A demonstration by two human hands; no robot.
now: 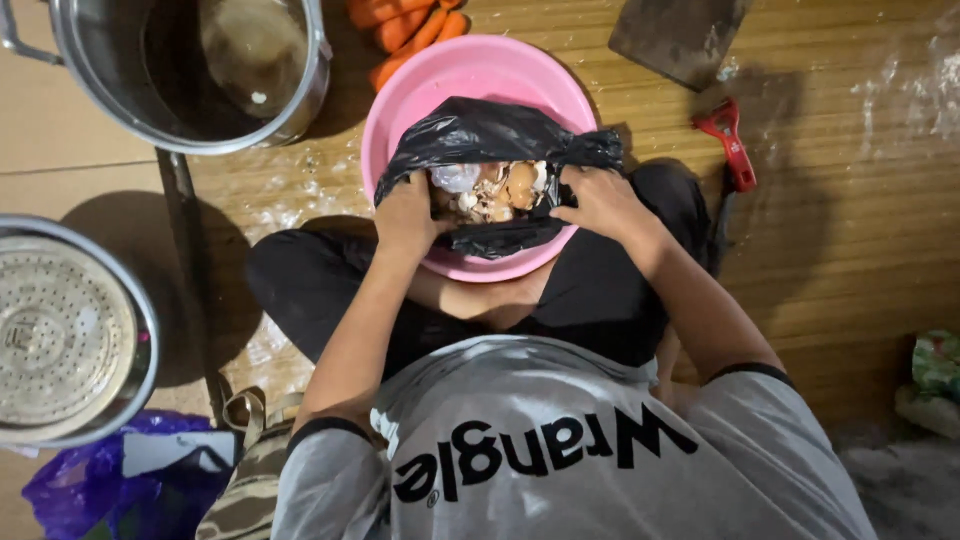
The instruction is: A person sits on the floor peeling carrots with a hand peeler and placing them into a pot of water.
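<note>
Where the black plastic bag (pixel 495 135) gapes open, pale scraps show inside: whitish and tan pieces, glossy, kind not clear. Bag is crumpled, shiny, seated in a pink basin (pixel 470 70), its far side bunched up over the contents. Basin rests on the floor in front of the seated person's crossed legs.

Left hand (pixel 405 215) grips the bag's left rim, fingers curled down over the plastic at the opening. Right hand (pixel 600 200) grips the right rim, fingers closed on the plastic and pointing toward the opening. The bag mouth lies between the two hands, both touching it.

Farther out: orange carrots (pixel 405 25) just beyond the basin, far left. Large steel pot (pixel 190 70) at far left. Perforated steamer tray (pixel 60 335) at left. Red peeler (pixel 730 140) on the wooden floor (pixel 850 200) to the right. Purple bag (pixel 100 480) at near left.
</note>
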